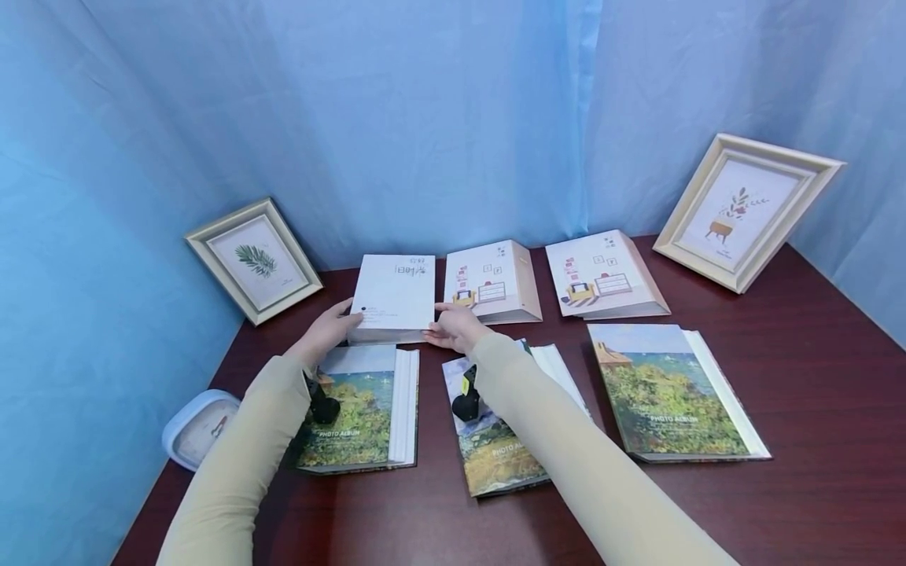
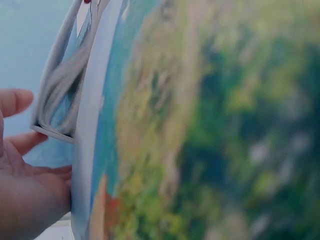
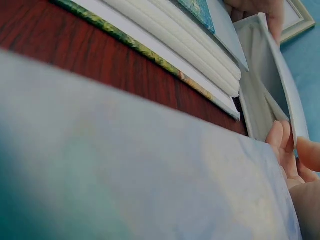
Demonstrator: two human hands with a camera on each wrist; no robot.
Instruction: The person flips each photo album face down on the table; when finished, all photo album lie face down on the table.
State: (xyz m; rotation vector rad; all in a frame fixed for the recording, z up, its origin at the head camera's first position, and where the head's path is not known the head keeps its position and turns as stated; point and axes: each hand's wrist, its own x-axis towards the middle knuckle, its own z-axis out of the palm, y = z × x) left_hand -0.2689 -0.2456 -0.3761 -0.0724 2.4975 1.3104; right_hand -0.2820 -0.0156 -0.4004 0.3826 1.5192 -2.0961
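Note:
A white photo album (image 1: 392, 287) with dark lettering on its cover lies at the back left, its page edges towards me. At its left front corner my left hand (image 1: 327, 328) holds the edge, the thumb by the cover. My right hand (image 1: 456, 327) pinches the right front corner, thumb above and fingers below. The right wrist view shows the cover (image 3: 282, 67) lifted off the pages at the open end, with the right hand's fingers (image 3: 280, 137) at that gap. In the left wrist view a landscape-covered album (image 2: 200, 120) hides much of the scene.
Two pale illustrated albums (image 1: 488, 287) (image 1: 605, 275) lie to the right. In front are landscape-covered photo albums (image 1: 361, 413) (image 1: 495, 464) (image 1: 668, 401), two beneath my forearms. Picture frames (image 1: 255, 259) (image 1: 750, 212) stand at both sides, a small blue-rimmed frame (image 1: 201, 428) at the left edge. Curtains hang behind.

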